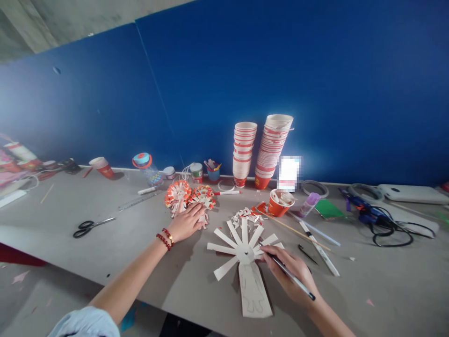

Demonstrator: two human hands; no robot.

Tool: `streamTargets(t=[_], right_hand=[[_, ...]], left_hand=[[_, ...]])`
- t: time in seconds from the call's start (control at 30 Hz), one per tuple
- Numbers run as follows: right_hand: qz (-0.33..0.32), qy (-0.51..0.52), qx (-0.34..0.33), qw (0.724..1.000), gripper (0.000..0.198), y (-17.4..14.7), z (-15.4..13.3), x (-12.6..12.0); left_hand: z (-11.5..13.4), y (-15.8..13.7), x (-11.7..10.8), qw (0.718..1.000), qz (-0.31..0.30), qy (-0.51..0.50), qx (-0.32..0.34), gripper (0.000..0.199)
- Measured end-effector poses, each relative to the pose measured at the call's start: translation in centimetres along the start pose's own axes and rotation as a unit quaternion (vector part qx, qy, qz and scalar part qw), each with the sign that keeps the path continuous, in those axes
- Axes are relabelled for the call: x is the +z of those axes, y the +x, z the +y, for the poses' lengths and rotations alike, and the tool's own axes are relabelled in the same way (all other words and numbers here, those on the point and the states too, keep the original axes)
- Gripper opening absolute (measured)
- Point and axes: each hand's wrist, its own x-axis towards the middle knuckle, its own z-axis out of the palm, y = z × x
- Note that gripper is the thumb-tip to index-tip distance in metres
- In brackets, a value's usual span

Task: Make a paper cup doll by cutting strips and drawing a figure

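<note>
My left hand (191,221) lies with fingers outstretched on the lower part of a red-and-white paper flower figure (203,196). A second paper flower figure (177,191) is just left of it. A pen (289,272) is gripped in my right hand (291,269), its tip end over the strips of a paper cutout. That white cutout (255,292) lies flat, with strips fanned around a round centre and a pencilled body outline on the piece below. My right fingers hide some of the right-hand strips.
Paper scraps (245,215) and a red cup (280,202) lie beyond the cutout. Two tall cup stacks (244,152) stand by the blue wall. Scissors (91,226) are at left. A glue gun (372,213) with a looped cable, a marker (320,249) and sticks are at right.
</note>
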Motion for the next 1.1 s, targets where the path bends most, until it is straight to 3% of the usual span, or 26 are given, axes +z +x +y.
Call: streamTargets(t=[0.37, 0.47, 0.63, 0.9, 1.1], right_hand=[[0.006, 0.035, 0.06, 0.998, 0.022, -0.1, -0.4, -1.0], [0.013, 0.027, 0.059, 0.998, 0.023, -0.1, -0.8, -1.4], [0.001, 0.041, 0.057, 0.998, 0.023, -0.8, -1.2, -2.3], [0.015, 0.061, 0.067, 0.996, 0.021, -2.1, 0.2, -1.5], [0.006, 0.077, 0.08, 0.994, 0.02, -2.1, 0.2, -1.5]], left_hand=[[0.3, -1.3, -2.9, 0.984, 0.149, -0.036, -0.093, 0.034], [1.4, -1.9, -3.2, 0.987, 0.137, -0.042, -0.073, 0.034], [3.4, -2.6, -3.0, 0.997, 0.067, -0.045, -0.008, 0.035], [3.0, -2.9, -2.2, 0.988, 0.112, -0.012, -0.11, 0.024], [3.7, -2.6, -2.2, 0.995, 0.08, -0.019, -0.059, 0.023]])
